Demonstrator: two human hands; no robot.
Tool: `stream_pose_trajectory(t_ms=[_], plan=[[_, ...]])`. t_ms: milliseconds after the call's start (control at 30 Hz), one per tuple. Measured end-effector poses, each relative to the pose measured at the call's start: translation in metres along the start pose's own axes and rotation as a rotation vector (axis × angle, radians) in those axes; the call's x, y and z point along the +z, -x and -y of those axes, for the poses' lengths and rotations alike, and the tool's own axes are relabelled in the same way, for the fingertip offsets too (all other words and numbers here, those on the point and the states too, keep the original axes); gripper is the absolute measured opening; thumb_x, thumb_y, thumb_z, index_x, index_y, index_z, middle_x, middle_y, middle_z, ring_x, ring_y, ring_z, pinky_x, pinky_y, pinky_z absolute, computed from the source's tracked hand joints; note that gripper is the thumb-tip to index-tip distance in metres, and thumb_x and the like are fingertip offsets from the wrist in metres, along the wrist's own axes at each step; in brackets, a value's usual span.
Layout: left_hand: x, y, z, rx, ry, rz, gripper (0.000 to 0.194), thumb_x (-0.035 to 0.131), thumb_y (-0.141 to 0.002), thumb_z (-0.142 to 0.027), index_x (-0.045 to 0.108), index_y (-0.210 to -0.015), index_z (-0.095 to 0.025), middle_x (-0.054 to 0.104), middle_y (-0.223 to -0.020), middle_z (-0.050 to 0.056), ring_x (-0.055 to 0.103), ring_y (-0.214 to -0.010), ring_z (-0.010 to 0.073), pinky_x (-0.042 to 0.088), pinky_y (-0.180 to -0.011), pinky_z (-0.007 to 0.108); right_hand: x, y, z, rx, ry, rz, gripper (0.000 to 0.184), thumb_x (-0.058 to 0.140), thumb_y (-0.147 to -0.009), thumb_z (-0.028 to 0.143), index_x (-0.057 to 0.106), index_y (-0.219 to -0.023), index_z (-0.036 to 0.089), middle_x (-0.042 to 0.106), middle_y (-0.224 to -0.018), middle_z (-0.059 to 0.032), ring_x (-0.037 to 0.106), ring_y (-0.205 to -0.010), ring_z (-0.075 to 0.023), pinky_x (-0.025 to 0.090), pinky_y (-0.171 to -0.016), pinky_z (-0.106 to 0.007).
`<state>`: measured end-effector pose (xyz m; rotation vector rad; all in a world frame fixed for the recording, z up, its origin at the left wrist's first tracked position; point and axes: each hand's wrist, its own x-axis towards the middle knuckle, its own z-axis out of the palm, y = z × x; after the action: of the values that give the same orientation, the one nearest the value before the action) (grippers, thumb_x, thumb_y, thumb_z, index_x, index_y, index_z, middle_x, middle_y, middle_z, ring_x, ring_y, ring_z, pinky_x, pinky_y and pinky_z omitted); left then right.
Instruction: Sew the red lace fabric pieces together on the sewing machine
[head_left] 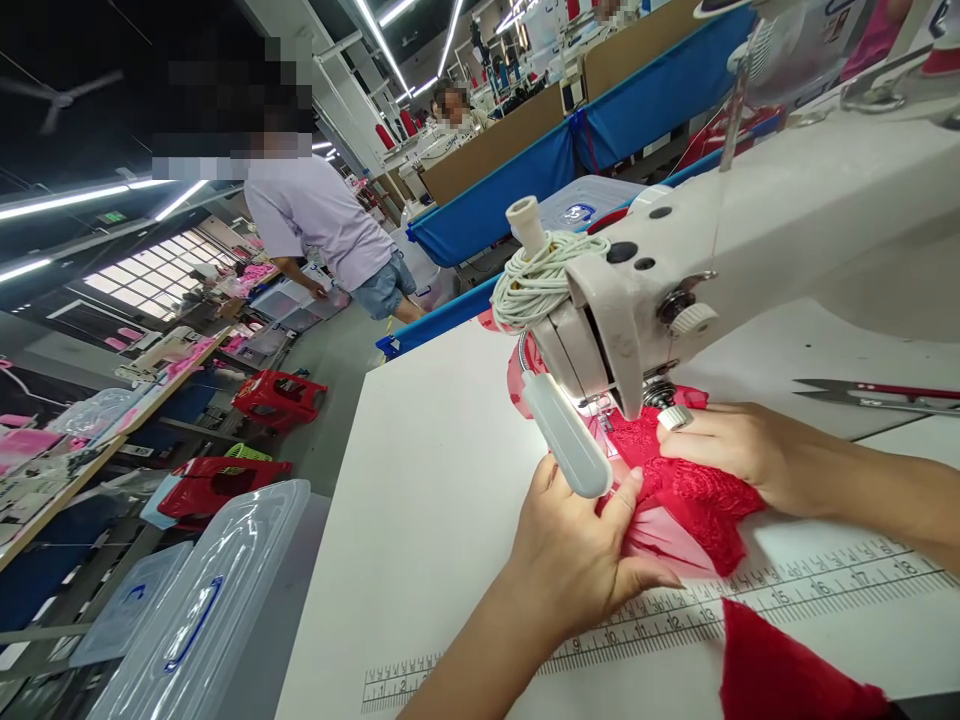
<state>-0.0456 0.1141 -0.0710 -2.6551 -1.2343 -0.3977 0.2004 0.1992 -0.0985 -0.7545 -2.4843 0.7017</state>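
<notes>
A red lace piece [697,500] with sheer pink-red fabric lies under the needle area of a white sewing machine [787,230]. My left hand [570,550] rests on the sheer edge at the left, thumb and forefinger spread apart. From the right, my right hand [735,455] grips the lace close to the presser foot, its fingers bent and some of the tips hidden. A small lit lamp [568,435] hangs in front of the needle and covers part of my left fingers. Beneath the cloth runs a printed ruler [645,625] on the white tabletop [420,500].
Scissors [877,393] lie on the right of the table. Another red cloth [787,665] sits at the front edge. A coiled cable [540,280] hangs on the machine head. Lidded plastic bins [225,600] and red stools [281,398] stand left; a person [330,220] stands beyond.
</notes>
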Motion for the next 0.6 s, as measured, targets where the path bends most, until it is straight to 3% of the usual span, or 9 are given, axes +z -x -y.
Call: stream_pose_trajectory(t_ms=[167, 300, 433, 600], plan=[[0.000, -0.002, 0.004, -0.005, -0.012, -0.049, 0.088, 0.008, -0.102, -0.071, 0.072, -0.128, -0.017, 0.072, -0.124, 0.017, 0.064, -0.098, 0.0285, 0.053, -0.090, 0.044, -0.005, -0.004, 0.004, -0.015, -0.043, -0.004, 0.038, 0.030, -0.105, 0.019, 0.054, -0.077, 0.023, 0.057, -0.080, -0.0031, 0.052, -0.068, -0.0194, 0.041, -0.062, -0.036], [0.001, -0.002, 0.007, -0.002, -0.051, -0.008, 0.078, 0.026, -0.102, -0.074, 0.069, -0.134, -0.017, 0.073, -0.123, 0.017, 0.064, -0.098, 0.0296, 0.053, -0.091, 0.046, -0.005, -0.006, 0.005, -0.017, -0.025, -0.010, 0.033, 0.034, -0.104, 0.019, 0.046, -0.074, 0.023, 0.052, -0.078, -0.0019, 0.049, -0.068, -0.0182, 0.038, -0.060, -0.035], [0.003, -0.002, 0.010, 0.002, -0.072, 0.025, 0.075, 0.034, -0.100, -0.074, 0.067, -0.136, -0.017, 0.071, -0.125, 0.017, 0.063, -0.100, 0.0298, 0.053, -0.092, 0.047, -0.004, -0.006, 0.003, 0.011, -0.043, -0.002, 0.029, 0.038, -0.102, 0.021, 0.052, -0.076, 0.023, 0.054, -0.082, -0.0037, 0.051, -0.071, -0.0196, 0.041, -0.062, -0.037], [0.004, -0.005, 0.014, 0.005, -0.074, 0.021, 0.075, 0.030, -0.101, -0.074, 0.068, -0.134, -0.018, 0.070, -0.127, 0.017, 0.062, -0.101, 0.0300, 0.052, -0.093, 0.048, -0.005, -0.008, 0.004, 0.118, -0.102, -0.002, 0.030, 0.040, -0.101, 0.025, 0.051, -0.073, 0.024, 0.055, -0.078, -0.0030, 0.050, -0.066, -0.0198, 0.044, -0.062, -0.038]])
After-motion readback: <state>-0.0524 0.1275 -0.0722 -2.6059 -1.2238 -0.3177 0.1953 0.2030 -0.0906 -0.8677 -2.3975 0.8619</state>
